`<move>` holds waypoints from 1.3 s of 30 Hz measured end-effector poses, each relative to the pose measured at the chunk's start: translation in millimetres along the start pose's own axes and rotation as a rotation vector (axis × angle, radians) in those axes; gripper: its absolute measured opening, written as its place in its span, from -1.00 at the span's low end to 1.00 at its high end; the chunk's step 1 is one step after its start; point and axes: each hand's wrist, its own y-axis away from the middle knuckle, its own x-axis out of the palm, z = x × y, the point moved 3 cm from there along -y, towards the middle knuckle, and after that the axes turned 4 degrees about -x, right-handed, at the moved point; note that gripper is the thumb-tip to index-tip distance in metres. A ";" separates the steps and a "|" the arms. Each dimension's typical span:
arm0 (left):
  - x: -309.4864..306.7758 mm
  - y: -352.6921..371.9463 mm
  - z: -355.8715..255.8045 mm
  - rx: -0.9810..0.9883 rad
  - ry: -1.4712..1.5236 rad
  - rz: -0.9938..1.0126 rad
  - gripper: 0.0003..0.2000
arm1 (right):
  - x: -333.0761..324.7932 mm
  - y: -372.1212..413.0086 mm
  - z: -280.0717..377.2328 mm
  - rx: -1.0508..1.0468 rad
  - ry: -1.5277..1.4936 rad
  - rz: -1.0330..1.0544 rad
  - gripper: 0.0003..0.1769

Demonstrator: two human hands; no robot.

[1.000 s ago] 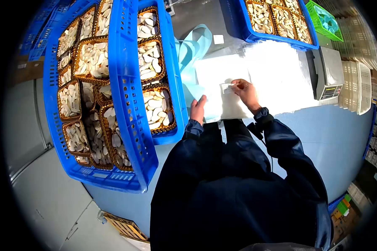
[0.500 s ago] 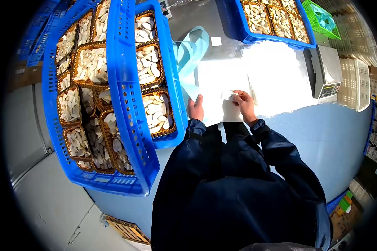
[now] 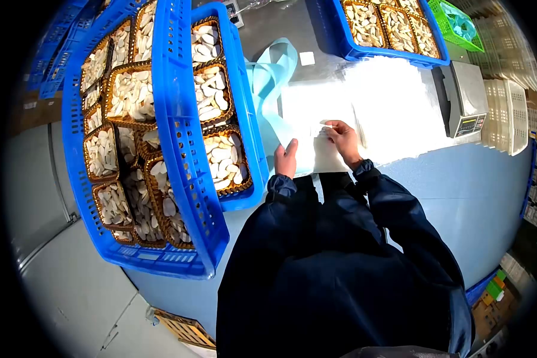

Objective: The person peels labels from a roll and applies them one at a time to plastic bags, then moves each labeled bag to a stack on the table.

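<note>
My left hand (image 3: 286,159) is at the lower end of a light-blue label strip (image 3: 271,86), its thumb up and its fingers closed at the strip's edge. The strip loops away over the metal table. My right hand (image 3: 343,142) pinches a small whitish piece (image 3: 322,129), perhaps a label; glare hides its details. Both hands are over glaring white sheets or plastic bags (image 3: 394,113), spread at the table's near edge.
At left, a tall blue crate (image 3: 185,149) and a lower one (image 3: 259,173) hold brown baskets of sliced pale pieces (image 3: 221,158). Another blue crate (image 3: 394,55) stands at the back. A scale (image 3: 468,101), a green basket (image 3: 459,27) and stacked white baskets (image 3: 507,116) are at right.
My right hand has shifted slightly left and up with the small whitish piece. My left hand has moved a little right and down along with the strip's end.
</note>
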 end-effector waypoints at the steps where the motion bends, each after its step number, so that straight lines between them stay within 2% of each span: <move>1: 2.7 0.9 1.0 -0.051 0.080 0.025 -0.68 | 1.5 -1.7 -0.2 -0.004 -0.001 -0.005 -0.86; 2: 6.0 1.1 1.5 -0.103 0.162 0.051 -0.68 | 3.6 -4.4 0.5 -0.033 0.071 -0.015 -0.86; 6: 3.5 -10.3 15.0 -0.103 0.142 0.037 -0.67 | 10.2 -14.7 -10.3 -0.167 0.204 -0.069 -0.83; 8: 0.4 -16.6 25.2 -0.156 0.135 0.035 -0.63 | 15.2 -6.6 7.6 -0.148 0.270 -0.089 -0.85; 11: 4.1 -17.2 25.6 -0.119 0.143 0.005 -0.63 | 17.4 1.0 16.5 -0.234 0.561 -0.192 -0.85; 12: 4.2 -15.4 22.5 -0.103 0.148 0.012 -0.63 | 19.7 2.1 15.1 -0.236 0.560 -0.193 -0.85; 14: 5.5 -10.6 14.4 -0.095 0.152 -0.006 -0.64 | 26.0 6.2 20.0 -0.410 0.786 -0.231 -0.76; 15: 2.4 -21.0 30.1 -0.166 0.049 -0.018 -0.66 | 26.2 7.5 18.3 -0.349 0.863 -0.166 -0.61; 18: 1.8 -29.6 45.3 -0.216 0.026 -0.034 -0.67 | 30.1 15.8 27.1 -0.389 0.882 -0.237 -0.49; 20: 5.9 -21.5 33.1 -0.175 0.105 -0.021 -0.67 | 32.6 20.3 28.5 -0.357 0.827 -0.244 -0.43; 22: 8.4 -16.3 19.9 -0.139 0.189 -0.009 -0.66 | 29.3 24.7 24.9 -0.484 0.467 -0.360 -0.47; 23: 7.4 -15.3 17.1 -0.174 0.157 -0.010 -0.65 | 34.0 28.2 27.3 -0.364 0.213 -0.225 -0.53; 24: 7.4 -12.7 15.1 -0.211 0.122 -0.009 -0.65 | 41.0 14.3 -1.5 -0.155 -0.047 0.099 -0.55; 26: 5.8 -13.3 30.2 -0.216 0.166 -0.001 -0.65 | 32.9 -0.4 -13.1 -0.005 -0.342 0.178 -0.56; 27: 6.3 -23.4 34.6 -0.201 0.227 -0.003 -0.66 | 12.9 -22.0 -9.1 -0.171 -0.247 0.035 -0.57; 28: 4.7 -26.7 40.0 -0.197 0.281 -0.004 -0.67 | -4.9 -30.3 4.5 -0.421 0.063 -0.029 -0.54; 29: 2.4 -24.1 32.4 -0.194 0.188 -0.018 -0.67 | -8.7 -25.1 16.3 -0.453 0.229 -0.130 -0.53; 30: 5.0 -18.9 26.4 -0.278 0.326 0.074 -0.66 | -14.4 -23.2 32.5 -0.495 0.403 -0.229 -0.50; 31: 6.4 -20.3 30.3 -0.265 0.319 0.074 -0.65 | -18.4 -20.1 35.7 -0.498 0.409 -0.233 -0.50; 33: 2.8 -27.4 34.2 -0.259 0.282 0.026 -0.64 | -17.8 -13.7 40.6 -0.368 0.994 -0.406 -0.48; 34: 2.3 -28.9 35.2 -0.277 0.252 -0.010 -0.64 | -17.2 -12.9 43.7 -0.332 1.010 -0.368 -0.47; 36: 2.9 -28.5 37.6 -0.227 0.290 0.054 -0.62 | -18.3 -11.9 47.1 -0.229 1.021 -0.337 -0.62; 38: 1.7 -27.6 38.7 -0.304 0.279 0.045 -0.55 | -22.6 -14.0 50.3 -0.202 0.985 -0.315 -0.69; 39: 2.2 -28.4 36.8 -0.261 0.310 0.024 -0.54 | -24.1 -15.2 51.3 -0.176 0.955 -0.288 -0.74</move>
